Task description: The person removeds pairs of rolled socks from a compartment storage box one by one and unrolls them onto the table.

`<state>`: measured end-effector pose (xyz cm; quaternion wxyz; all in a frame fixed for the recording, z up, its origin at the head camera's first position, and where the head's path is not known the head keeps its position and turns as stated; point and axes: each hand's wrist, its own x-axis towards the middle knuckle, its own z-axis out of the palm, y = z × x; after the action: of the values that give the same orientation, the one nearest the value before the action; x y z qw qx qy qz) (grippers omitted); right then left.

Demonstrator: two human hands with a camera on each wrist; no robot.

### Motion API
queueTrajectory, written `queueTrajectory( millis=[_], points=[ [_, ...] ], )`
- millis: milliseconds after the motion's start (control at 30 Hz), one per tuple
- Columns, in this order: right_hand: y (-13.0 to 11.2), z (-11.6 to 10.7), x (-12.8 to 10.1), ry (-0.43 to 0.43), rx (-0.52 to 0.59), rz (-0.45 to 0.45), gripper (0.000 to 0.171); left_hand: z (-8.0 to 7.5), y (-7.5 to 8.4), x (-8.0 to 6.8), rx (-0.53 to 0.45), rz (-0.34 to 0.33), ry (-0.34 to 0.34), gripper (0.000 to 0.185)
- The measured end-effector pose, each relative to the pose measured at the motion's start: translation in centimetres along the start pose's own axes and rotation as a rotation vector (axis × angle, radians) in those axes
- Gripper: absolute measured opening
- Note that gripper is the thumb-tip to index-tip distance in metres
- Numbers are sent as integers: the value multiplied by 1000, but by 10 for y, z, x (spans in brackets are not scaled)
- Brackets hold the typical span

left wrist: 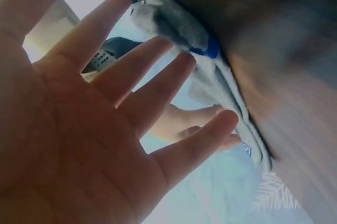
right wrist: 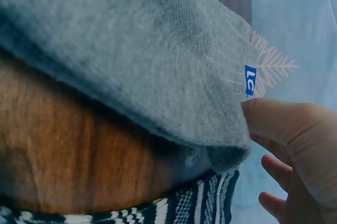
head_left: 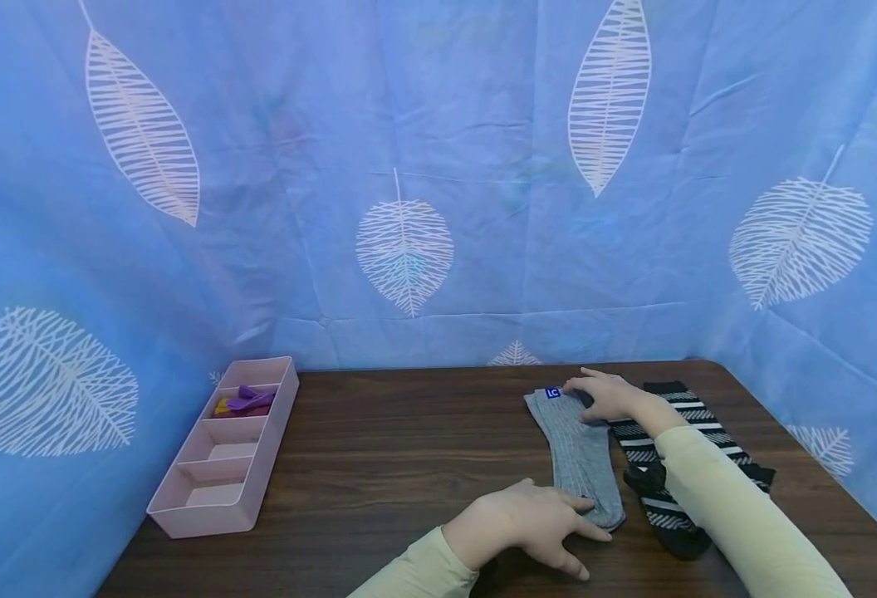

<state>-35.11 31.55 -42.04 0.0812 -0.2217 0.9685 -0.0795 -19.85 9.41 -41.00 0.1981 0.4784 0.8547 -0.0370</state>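
Note:
A grey ribbed sock (head_left: 576,457) lies lengthwise on the table, a blue label (head_left: 553,392) on its far cuff end. My right hand (head_left: 610,397) reaches over to that cuff; in the right wrist view, a fingertip meets the sock's edge beside the label (right wrist: 250,80), the other fingers loosely bent. At the near toe end, my left hand (head_left: 531,523) has its fingers spread, tips over the sock. The left wrist view shows the palm and straight fingers, with the grey sock (left wrist: 221,82) beyond. Black-and-white striped socks (head_left: 666,507) lie partly under my right forearm.
A pink divided box (head_left: 267,465) stands at the table's left side; one compartment holds purple (head_left: 247,400), yellow and dark red items. A blue curtain (head_left: 468,249) with white leaf prints hangs behind the brown wooden table (head_left: 379,457).

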Motion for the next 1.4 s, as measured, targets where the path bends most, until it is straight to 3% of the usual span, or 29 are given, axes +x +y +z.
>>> queueTrajectory(
  millis=[200, 400, 700, 900, 1167, 1400],
  points=[
    [4, 4, -1, -9, 105, -28, 36, 3, 3, 2, 2, -16, 4, 59],
    [9, 4, -2, -9, 119, -44, 38, 1, 3, 2, 7, 10, 35, 63],
    [3, -5, -5, 30, -158, -85, 50, -3, 5, 3, 30, 27, 81, 63],
    [0, -8, -14, 112, -300, -96, 56, -4, 8, 2, 57, 34, 133, 63],
    [-10, -19, -22, 216, -344, -142, 62, -6, 11, -4, 92, 14, 160, 64],
    [-25, -25, -18, 270, -323, -194, 63, -4, 12, -23, 133, -10, 177, 67]
  ],
)
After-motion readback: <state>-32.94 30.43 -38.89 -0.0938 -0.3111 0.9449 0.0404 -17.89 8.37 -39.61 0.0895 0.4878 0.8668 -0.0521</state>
